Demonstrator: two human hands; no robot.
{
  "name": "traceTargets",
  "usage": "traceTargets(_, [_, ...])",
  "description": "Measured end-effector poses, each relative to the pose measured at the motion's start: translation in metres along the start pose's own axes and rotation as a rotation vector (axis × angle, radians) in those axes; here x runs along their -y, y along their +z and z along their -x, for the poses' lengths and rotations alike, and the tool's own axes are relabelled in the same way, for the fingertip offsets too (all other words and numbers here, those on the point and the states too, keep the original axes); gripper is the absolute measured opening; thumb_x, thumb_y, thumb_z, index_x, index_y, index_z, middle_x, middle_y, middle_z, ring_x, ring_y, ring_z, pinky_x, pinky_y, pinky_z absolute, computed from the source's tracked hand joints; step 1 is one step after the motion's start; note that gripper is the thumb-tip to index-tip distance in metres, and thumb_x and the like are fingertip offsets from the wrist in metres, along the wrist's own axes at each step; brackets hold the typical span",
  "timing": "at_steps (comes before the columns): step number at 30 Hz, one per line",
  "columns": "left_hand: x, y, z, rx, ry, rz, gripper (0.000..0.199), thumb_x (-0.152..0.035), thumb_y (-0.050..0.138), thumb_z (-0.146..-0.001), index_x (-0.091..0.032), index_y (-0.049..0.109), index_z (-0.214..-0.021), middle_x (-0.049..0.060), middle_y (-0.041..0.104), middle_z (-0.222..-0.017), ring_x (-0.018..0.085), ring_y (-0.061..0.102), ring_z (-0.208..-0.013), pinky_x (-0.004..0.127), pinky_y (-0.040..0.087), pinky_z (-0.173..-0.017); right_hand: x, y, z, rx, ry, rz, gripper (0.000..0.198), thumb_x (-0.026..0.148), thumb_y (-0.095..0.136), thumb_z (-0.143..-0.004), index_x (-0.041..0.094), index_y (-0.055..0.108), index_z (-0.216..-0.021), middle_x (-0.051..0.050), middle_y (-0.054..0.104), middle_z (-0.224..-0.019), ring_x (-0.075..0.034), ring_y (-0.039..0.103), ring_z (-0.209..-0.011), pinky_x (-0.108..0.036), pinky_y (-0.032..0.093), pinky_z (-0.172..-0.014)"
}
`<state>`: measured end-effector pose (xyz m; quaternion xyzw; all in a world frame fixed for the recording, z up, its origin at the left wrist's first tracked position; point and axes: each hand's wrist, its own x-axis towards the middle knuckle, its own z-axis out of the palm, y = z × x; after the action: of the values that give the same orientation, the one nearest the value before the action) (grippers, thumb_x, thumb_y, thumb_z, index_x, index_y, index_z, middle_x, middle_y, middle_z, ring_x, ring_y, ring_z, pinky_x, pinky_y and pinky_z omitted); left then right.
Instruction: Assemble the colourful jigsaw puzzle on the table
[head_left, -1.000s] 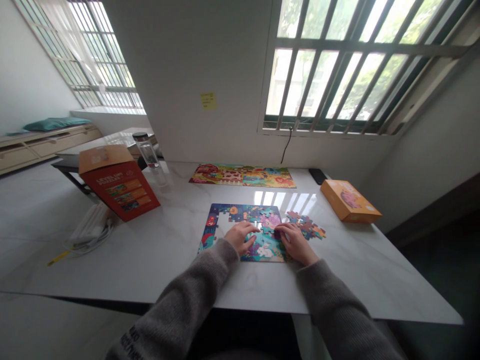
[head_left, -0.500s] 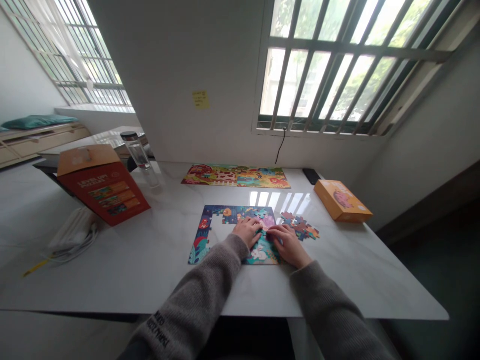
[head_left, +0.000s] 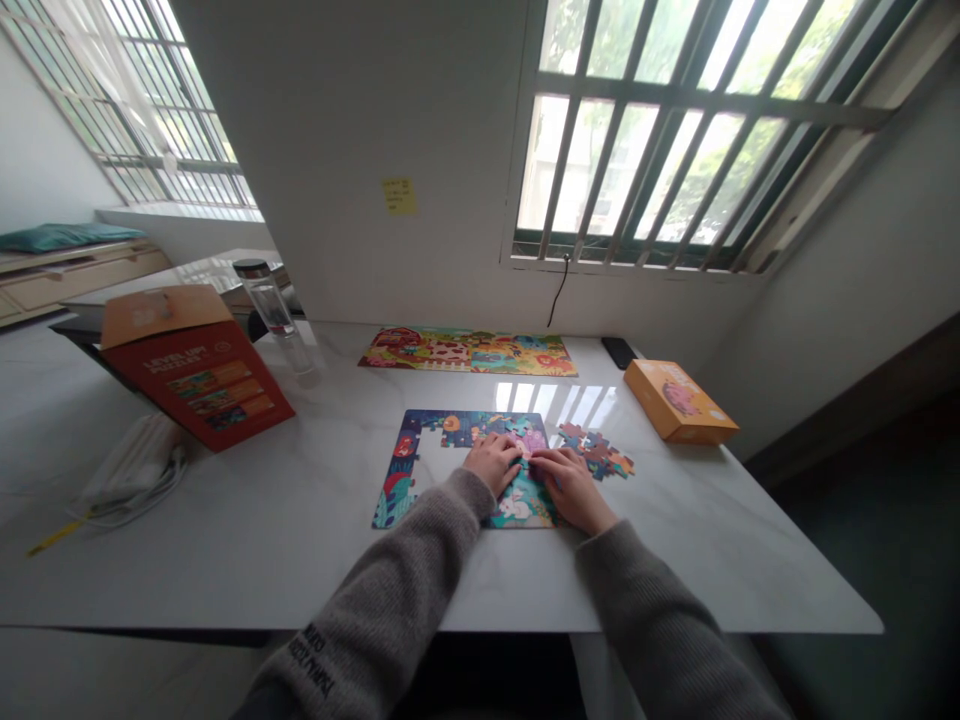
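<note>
A partly assembled jigsaw puzzle (head_left: 395,482) lies on the white table, dark blue and teal with animal pictures and a white gap in its left and middle part. My left hand (head_left: 493,462) rests on its middle, fingers stretched out over the pieces and thumb apart. From the right, my right hand (head_left: 571,486) reaches onto the puzzle, its fingers together and fingertips pressed on a piece near the pink and purple area. That piece is mostly hidden under the fingers. Just right of the puzzle lies a heap of loose puzzle pieces (head_left: 598,452), brown, blue and orange.
Behind lies a long finished farm puzzle (head_left: 469,352) along the wall. An orange box (head_left: 679,402) and a black phone (head_left: 619,352) are at the right. On the left stand a red puzzle box (head_left: 210,385), a glass bottle (head_left: 266,298) and a white cable (head_left: 146,505).
The view has shifted slightly, so everything sits a little further left. Both hands stay on the puzzle, with hardly any change in their fingers.
</note>
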<state>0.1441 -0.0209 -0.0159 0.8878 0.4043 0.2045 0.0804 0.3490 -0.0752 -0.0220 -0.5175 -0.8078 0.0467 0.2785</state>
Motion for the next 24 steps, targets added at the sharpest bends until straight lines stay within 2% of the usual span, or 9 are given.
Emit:
traceTargets(7, [0.0, -0.001, 0.0, 0.005, 0.084, 0.05, 0.025, -0.023, 0.057, -0.094, -0.019, 0.072, -0.114, 0.01, 0.066, -0.114, 0.028, 0.053, -0.112, 0.044, 0.046, -0.102, 0.0, 0.001, 0.0, 0.009, 0.004, 0.012, 0.04, 0.009, 0.046, -0.09, 0.027, 0.071, -0.115, -0.005, 0.07, -0.122, -0.026, 0.056, -0.108, -0.046, 0.042, -0.094])
traceTargets(13, [0.002, -0.001, 0.003, -0.001, 0.105, 0.041, 0.028, -0.025, 0.057, -0.093, -0.019, 0.07, -0.117, 0.01, 0.067, -0.117, 0.028, 0.055, -0.113, 0.045, 0.045, -0.101, 0.001, 0.001, 0.0, 0.004, -0.006, 0.004, 0.038, 0.012, 0.045, -0.092, 0.026, 0.07, -0.117, -0.006, 0.07, -0.121, -0.026, 0.055, -0.109, -0.046, 0.042, -0.094])
traceTargets(15, [0.008, -0.006, 0.004, -0.012, 0.079, 0.066, 0.029, -0.026, 0.059, -0.092, -0.02, 0.07, -0.118, 0.009, 0.068, -0.118, 0.028, 0.057, -0.113, 0.045, 0.043, -0.103, 0.001, 0.0, 0.0, -0.005, -0.009, -0.009, 0.036, 0.015, 0.045, -0.093, 0.026, 0.07, -0.116, -0.007, 0.07, -0.12, -0.026, 0.056, -0.107, -0.046, 0.043, -0.094])
traceTargets(20, [0.037, -0.025, 0.014, -0.133, -0.063, 0.135, 0.028, -0.024, 0.059, -0.09, -0.02, 0.07, -0.115, 0.009, 0.07, -0.111, 0.027, 0.06, -0.108, 0.044, 0.044, -0.1, 0.0, -0.003, 0.0, -0.008, -0.008, -0.037, 0.033, 0.017, 0.045, -0.094, 0.026, 0.071, -0.112, -0.006, 0.07, -0.118, -0.025, 0.057, -0.105, -0.046, 0.043, -0.095])
traceTargets(24, [0.058, -0.037, 0.03, -0.148, -0.093, 0.154, 0.024, -0.023, 0.059, -0.088, -0.021, 0.073, -0.108, 0.008, 0.071, -0.107, 0.026, 0.062, -0.105, 0.043, 0.046, -0.098, 0.0, -0.002, 0.0, -0.007, -0.007, -0.039, 0.032, 0.017, 0.046, -0.094, 0.027, 0.071, -0.111, -0.006, 0.07, -0.118, -0.025, 0.058, -0.105, -0.046, 0.043, -0.095])
